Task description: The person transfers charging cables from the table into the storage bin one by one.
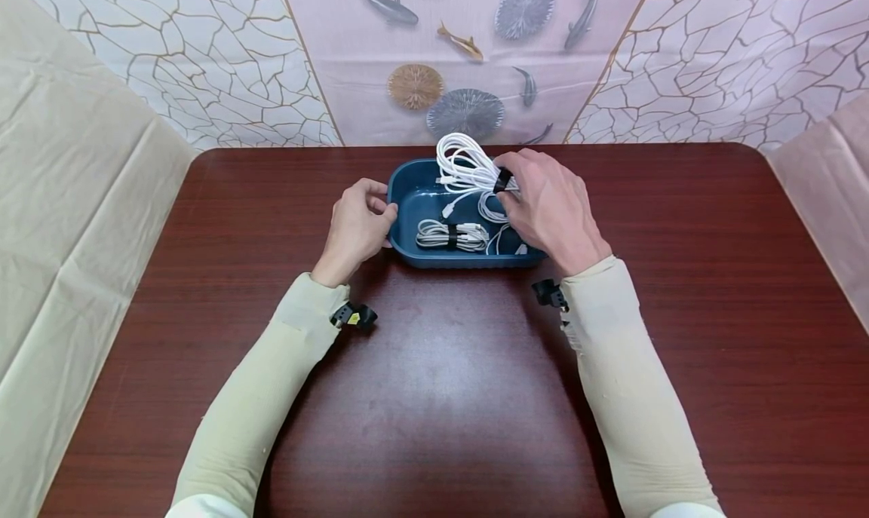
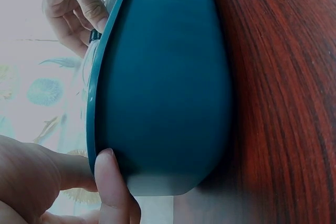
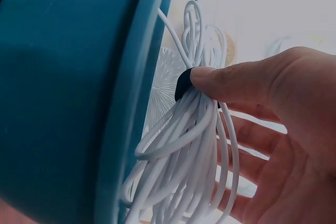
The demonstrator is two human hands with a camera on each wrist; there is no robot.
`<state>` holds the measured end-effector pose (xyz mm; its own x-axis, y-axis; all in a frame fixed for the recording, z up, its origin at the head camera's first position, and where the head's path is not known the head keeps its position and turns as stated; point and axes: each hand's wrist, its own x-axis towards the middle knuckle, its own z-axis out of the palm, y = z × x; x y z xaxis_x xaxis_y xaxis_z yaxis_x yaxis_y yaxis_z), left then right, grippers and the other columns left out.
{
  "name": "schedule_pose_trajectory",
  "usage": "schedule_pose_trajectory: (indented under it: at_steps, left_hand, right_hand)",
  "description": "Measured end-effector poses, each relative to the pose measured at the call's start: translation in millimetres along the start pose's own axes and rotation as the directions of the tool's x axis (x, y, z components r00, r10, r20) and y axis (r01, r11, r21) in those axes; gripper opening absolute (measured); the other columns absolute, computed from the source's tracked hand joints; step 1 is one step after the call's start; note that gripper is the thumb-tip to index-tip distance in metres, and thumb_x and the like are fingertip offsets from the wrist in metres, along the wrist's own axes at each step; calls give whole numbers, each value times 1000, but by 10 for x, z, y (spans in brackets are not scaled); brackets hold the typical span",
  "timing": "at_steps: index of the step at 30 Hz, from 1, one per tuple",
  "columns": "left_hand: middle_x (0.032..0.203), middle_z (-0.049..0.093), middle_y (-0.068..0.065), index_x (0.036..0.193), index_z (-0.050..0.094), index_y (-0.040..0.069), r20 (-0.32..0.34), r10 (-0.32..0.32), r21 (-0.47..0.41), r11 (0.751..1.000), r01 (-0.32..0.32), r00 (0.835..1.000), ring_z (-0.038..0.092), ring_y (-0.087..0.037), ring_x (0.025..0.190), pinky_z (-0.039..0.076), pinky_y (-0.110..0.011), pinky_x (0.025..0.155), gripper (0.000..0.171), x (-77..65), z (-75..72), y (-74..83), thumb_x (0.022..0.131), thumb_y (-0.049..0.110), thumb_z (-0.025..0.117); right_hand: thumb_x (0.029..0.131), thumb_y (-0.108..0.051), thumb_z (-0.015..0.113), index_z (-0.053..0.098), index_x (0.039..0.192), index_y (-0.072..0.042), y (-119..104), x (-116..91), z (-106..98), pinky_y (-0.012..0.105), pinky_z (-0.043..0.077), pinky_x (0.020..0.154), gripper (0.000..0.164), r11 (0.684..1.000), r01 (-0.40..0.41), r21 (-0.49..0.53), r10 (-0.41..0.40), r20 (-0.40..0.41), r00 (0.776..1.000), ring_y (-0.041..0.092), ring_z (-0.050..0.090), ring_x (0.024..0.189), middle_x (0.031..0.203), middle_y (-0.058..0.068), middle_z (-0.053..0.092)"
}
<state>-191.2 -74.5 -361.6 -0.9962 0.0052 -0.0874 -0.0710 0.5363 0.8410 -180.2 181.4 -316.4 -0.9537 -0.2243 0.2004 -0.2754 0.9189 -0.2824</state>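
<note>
A blue bin stands near the table's back edge with coiled cables inside. My left hand grips the bin's left end at the rim; in the left wrist view its thumb lies against the outer wall. My right hand pinches a bundle of white cable by its black strap, over the bin's right part. Loops spread out on both sides of the strap. Below, a smaller strapped cable coil lies in the bin's front left. Another cable coil shows partly under my right hand, which hides the bin's right end.
The bin rests on a dark reddish-brown table. A patterned cloth with fish and round motifs hangs right behind the table. Pale cloth borders the left side. Small black devices sit on both wrists.
</note>
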Motion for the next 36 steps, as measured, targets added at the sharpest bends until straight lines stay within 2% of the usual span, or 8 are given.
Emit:
schedule_pose_trajectory:
  at_steps: [8,17,23,29,36]
  left_hand:
    - [101,66,-16,131,58,3,1,0,0,1000,0,1000,65,-15,57,61,-26,52,33,7,5,-9,100,13,64]
    - [101,66,-16,131,59,3,-2,-8,5,1000,8,1000,65,-15,57,62,-27,53,33,3,4,-3,100,14,64]
    - [101,66,-15,131,59,3,-2,-8,3,1000,8,1000,65,-15,57,64,-32,57,33,4,2,1,100,13,64]
    - [101,66,-16,131,59,3,-1,-4,6,1000,4,1000,64,-14,56,61,-26,52,33,5,2,-6,100,13,64]
    - [101,66,-16,131,59,3,2,-3,-1,1000,3,1000,64,-14,56,62,-28,53,33,9,4,-4,100,13,64]
  right_hand:
    - [94,-14,66,64,133,-11,-31,5,44,55,56,92,39,1000,16,-4,-16,-3,1000,31,61,122,131,11,66]
    - [93,-13,67,65,131,-10,-65,3,87,53,57,91,38,999,42,-6,-42,-25,999,31,62,121,129,12,67]
    - [93,-13,67,65,131,-10,-80,11,111,54,57,93,38,999,50,-5,-50,-22,998,32,62,120,129,12,67]
    - [93,-12,67,65,131,-11,-87,14,122,55,57,93,39,999,50,-6,-50,-19,999,34,63,120,130,11,67]
    - [92,-12,67,65,131,-11,-97,20,134,56,56,93,39,999,51,-15,-52,-11,999,34,63,121,130,11,67]
